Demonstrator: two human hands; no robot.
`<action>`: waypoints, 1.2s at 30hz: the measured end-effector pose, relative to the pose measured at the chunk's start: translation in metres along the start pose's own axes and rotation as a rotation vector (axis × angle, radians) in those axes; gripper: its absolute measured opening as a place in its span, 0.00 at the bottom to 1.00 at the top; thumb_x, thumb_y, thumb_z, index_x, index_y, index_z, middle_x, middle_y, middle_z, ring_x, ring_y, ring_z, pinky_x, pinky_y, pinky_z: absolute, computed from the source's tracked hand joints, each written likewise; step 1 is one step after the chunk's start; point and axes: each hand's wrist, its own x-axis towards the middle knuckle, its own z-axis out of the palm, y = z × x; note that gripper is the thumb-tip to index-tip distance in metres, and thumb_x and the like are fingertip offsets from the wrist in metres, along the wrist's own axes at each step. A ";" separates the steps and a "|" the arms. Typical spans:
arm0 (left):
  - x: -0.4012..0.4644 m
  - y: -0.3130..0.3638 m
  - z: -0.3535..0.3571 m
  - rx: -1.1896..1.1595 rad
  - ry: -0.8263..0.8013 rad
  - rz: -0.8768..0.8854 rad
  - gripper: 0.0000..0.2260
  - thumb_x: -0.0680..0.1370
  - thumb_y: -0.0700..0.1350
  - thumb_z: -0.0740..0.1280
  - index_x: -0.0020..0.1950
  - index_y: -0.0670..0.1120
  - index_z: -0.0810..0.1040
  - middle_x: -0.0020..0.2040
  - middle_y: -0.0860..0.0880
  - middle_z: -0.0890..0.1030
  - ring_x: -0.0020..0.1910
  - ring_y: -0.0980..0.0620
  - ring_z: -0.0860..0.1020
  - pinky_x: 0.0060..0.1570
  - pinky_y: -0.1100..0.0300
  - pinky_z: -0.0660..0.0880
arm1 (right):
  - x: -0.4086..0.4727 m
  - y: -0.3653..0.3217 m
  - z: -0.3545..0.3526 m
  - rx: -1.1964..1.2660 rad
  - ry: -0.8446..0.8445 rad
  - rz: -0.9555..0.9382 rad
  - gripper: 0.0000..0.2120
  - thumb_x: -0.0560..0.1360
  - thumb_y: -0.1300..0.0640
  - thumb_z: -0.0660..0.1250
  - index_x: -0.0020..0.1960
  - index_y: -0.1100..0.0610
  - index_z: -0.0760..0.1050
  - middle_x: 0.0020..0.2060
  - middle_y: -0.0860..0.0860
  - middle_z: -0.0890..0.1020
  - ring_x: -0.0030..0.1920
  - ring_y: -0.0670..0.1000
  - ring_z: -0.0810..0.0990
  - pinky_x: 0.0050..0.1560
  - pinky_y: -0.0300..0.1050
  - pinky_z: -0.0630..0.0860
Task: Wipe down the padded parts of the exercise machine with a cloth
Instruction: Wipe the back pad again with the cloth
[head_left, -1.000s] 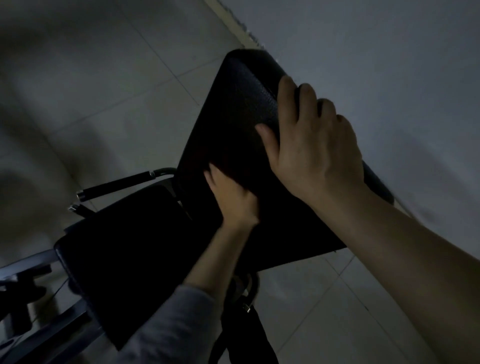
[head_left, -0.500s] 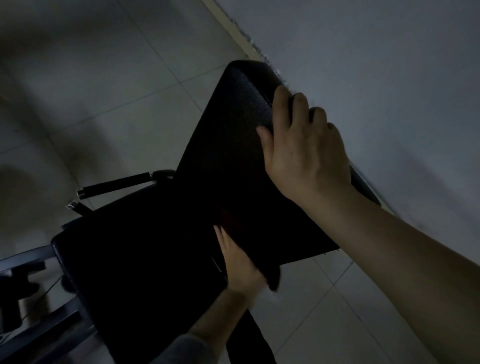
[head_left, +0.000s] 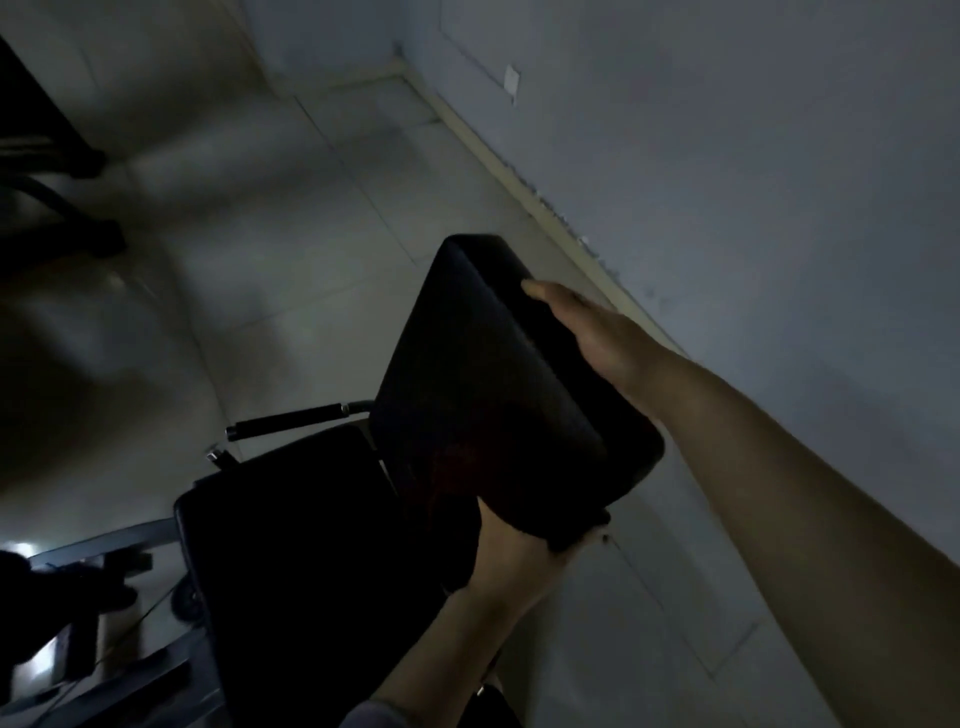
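Backrest pad, black and tilted, sits at frame centre, above the seat pad at lower left. I see my right hand on the pad's upper right edge, thumb extended along it; its fingers are hidden behind. My left hand grips a dark cloth against the pad's lower corner. A handle bar projects left of centre.

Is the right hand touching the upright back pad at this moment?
Touching. The head view shows the right hand lying on the side edge of the back pad, thumb laid along it.
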 end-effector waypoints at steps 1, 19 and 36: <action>0.005 0.008 0.001 0.023 -0.014 0.042 0.17 0.73 0.58 0.70 0.60 0.56 0.78 0.60 0.52 0.80 0.63 0.61 0.72 0.66 0.58 0.69 | -0.012 0.005 -0.012 0.025 -0.070 0.007 0.27 0.75 0.34 0.54 0.70 0.42 0.65 0.69 0.40 0.67 0.66 0.45 0.69 0.70 0.42 0.60; 0.105 0.099 -0.065 0.125 -0.065 -0.198 0.11 0.79 0.52 0.62 0.55 0.50 0.80 0.55 0.48 0.81 0.59 0.45 0.75 0.63 0.50 0.65 | -0.097 0.068 -0.041 -0.257 0.093 -0.268 0.08 0.72 0.57 0.71 0.49 0.55 0.75 0.47 0.47 0.81 0.48 0.42 0.79 0.47 0.35 0.74; -0.069 0.133 -0.219 -0.007 -0.118 -0.335 0.11 0.76 0.48 0.68 0.58 0.49 0.75 0.48 0.52 0.80 0.42 0.55 0.80 0.42 0.55 0.78 | -0.139 -0.004 0.053 -0.010 -0.272 -0.663 0.06 0.64 0.63 0.64 0.38 0.54 0.71 0.57 0.45 0.75 0.52 0.44 0.77 0.49 0.34 0.74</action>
